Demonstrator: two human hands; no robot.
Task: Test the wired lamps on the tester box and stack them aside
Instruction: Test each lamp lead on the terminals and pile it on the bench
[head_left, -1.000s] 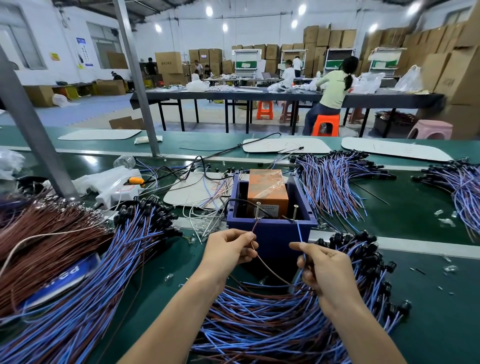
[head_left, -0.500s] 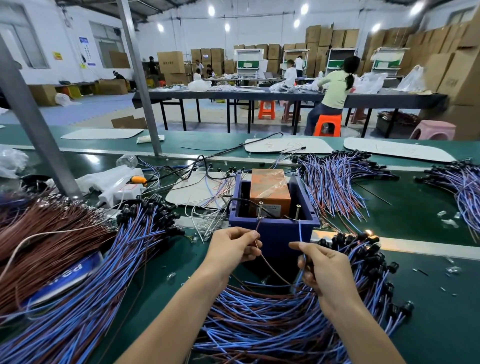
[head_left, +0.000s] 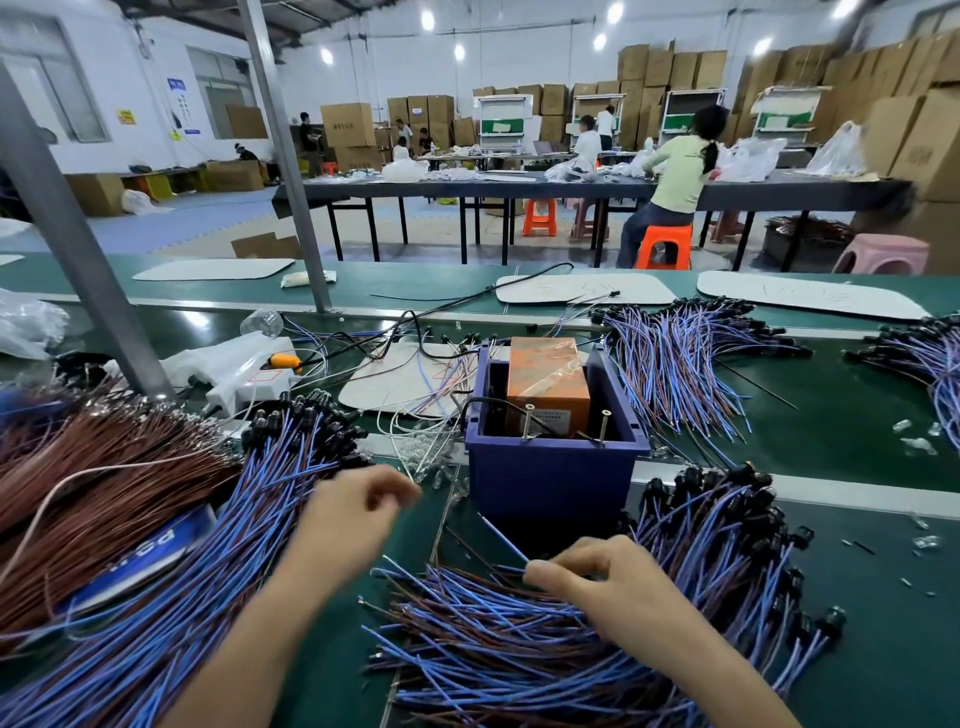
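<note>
Blue tester box (head_left: 553, 478) upright; wired lamps (head_left: 519, 644) heaped before it.

Head-worn view — forward and down (wide-angle), close over green bench (head_left: 857, 467)

My right hand (head_left: 618, 587) is down on the lamp pile (head_left: 597, 623) right in front of the tester box (head_left: 553, 467); left hand (head_left: 358, 512), blurry and curled, is off to the box's left.

Quick count from the bench: one blue tester box (head_left: 556, 467) with one orange unit (head_left: 548, 384) inside and two screws (head_left: 529, 422) sticking up at its near edge. Two hands, left hand (head_left: 358, 512) and right hand (head_left: 613, 587). Two orange stools (head_left: 664, 247) far back, one pink stool (head_left: 883, 253) far right. Wired lamps: too many to count.
</note>
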